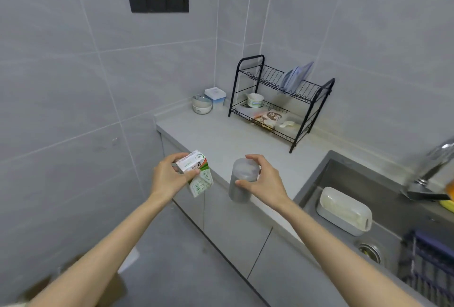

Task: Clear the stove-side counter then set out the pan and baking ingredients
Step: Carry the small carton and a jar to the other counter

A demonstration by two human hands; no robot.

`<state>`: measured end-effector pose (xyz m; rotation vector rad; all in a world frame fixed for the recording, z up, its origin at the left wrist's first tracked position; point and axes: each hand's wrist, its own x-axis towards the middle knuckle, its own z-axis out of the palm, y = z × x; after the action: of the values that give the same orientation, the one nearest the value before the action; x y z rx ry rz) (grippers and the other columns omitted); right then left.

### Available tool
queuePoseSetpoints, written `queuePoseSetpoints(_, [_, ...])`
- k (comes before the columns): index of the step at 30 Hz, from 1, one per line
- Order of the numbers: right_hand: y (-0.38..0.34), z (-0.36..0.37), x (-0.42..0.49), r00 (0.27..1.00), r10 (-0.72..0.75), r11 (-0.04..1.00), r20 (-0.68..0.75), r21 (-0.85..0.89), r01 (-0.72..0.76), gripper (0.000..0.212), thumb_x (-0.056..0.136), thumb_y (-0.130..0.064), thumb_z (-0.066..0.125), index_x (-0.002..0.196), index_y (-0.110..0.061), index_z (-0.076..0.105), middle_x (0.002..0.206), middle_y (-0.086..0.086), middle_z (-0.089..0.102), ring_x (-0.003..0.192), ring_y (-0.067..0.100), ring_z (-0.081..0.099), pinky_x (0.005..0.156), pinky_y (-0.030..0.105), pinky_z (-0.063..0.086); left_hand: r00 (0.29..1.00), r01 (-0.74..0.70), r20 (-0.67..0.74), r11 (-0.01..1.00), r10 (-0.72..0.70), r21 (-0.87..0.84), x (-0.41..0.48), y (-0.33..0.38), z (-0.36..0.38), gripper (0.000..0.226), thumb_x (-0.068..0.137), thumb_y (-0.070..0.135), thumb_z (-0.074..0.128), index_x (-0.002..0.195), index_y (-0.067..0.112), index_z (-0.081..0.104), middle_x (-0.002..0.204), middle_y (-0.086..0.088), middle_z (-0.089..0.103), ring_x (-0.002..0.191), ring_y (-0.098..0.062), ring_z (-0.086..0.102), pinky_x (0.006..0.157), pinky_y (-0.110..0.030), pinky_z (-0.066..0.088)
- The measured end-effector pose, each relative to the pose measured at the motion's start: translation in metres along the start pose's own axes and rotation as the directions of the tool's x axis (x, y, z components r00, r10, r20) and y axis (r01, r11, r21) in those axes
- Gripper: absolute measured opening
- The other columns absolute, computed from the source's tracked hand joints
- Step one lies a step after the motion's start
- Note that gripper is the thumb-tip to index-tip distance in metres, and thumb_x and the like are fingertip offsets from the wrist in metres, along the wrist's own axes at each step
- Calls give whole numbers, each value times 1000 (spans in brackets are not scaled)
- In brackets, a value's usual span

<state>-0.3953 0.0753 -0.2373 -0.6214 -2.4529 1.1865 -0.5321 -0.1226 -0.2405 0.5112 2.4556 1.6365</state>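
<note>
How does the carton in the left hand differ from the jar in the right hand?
The carton is a box with flat sides; the jar is round. The carton is white with green and orange print; the jar is plain grey. The carton is tilted; the jar is nearly upright. Both are held in the air, the carton by the left hand, the jar by the right hand.

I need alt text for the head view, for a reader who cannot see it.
A person's left hand holds a small white-and-green carton and the right hand grips a lidded grey container near the front edge of a grey counter. A black dish rack stands behind, a sink to the right.
</note>
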Motion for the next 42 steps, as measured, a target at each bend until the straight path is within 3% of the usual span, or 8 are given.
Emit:
queuePoseSetpoints(7, [13, 43, 149, 999, -2, 1000, 32, -4, 2, 72, 66, -30, 81, 129, -27, 46, 129, -5, 51, 114, 17, 49, 93, 33, 45, 998, 47, -37, 997, -44, 61, 129, -23, 12, 47, 72, 17, 81, 115, 20, 61, 96, 1, 66, 82, -11, 61, 57, -16, 43])
queuePoseSetpoints(18, [38, 117, 373, 973, 28, 999, 228, -30, -22, 76, 69, -22, 79, 134, -18, 41, 132, 1, 51, 119, 22, 47, 92, 28, 39, 983, 143, -135, 982, -126, 124, 339, -60, 29, 47, 71, 15, 83, 113, 18, 61, 101, 3, 61, 88, -14, 58, 62, -19, 47])
queuePoseSetpoints(22, [40, 143, 428, 956, 23, 994, 294, -105, 8, 77, 73, -29, 77, 138, -23, 35, 132, 2, 48, 122, 24, 41, 90, 30, 38, 975, 191, -143, 970, -170, 149, 395, -80, 29, 49, 68, 13, 83, 111, 17, 60, 103, 3, 60, 92, -17, 58, 75, -30, 52])
queuePoseSetpoints(26, [41, 177, 483, 942, 15, 984, 335, -173, 46, 78, 72, -31, 75, 138, -24, 35, 133, 1, 48, 122, 22, 43, 92, 28, 37, 978, 196, -101, 962, -180, 190, 452, -104, 31, 52, 68, 12, 83, 114, 15, 59, 106, 3, 58, 95, -17, 57, 84, -34, 51])
queuePoseSetpoints(30, [36, 214, 530, 945, 20, 971, 327, -233, 60, 79, 73, -30, 74, 139, -18, 35, 135, 2, 46, 120, 22, 45, 95, 31, 42, 991, 131, 6, 963, -136, 237, 501, -129, 31, 50, 68, 10, 82, 113, 14, 60, 105, 6, 54, 92, -11, 54, 80, -19, 40])
queuePoseSetpoints(33, [30, 236, 563, 946, -7, 951, 325, -291, 107, 79, 74, -33, 74, 140, -15, 34, 138, 6, 44, 125, 27, 44, 95, 36, 44, 985, 68, 129, 949, -112, 308, 533, -145, 29, 48, 67, 10, 81, 111, 18, 61, 101, 9, 52, 94, -14, 58, 84, -26, 47])
queuePoseSetpoints(36, [24, 254, 592, 931, -37, 916, 363, -360, 177, 73, 78, -25, 72, 139, -11, 36, 139, 13, 43, 129, 31, 41, 101, 34, 35, 972, 24, 216, 955, -91, 297, 560, -153, 28, 46, 67, 8, 79, 108, 20, 62, 105, 7, 53, 94, -12, 59, 87, -26, 48])
queuePoseSetpoints(42, [27, 276, 629, 929, -32, 885, 368, -422, 198, 67, 78, -22, 72, 137, -14, 41, 132, 7, 49, 124, 26, 40, 99, 40, 40, 985, -47, 171, 958, -2, 281, 583, -162, 38, 43, 65, 8, 75, 103, 23, 62, 100, 9, 50, 94, -11, 53, 75, -10, 34])
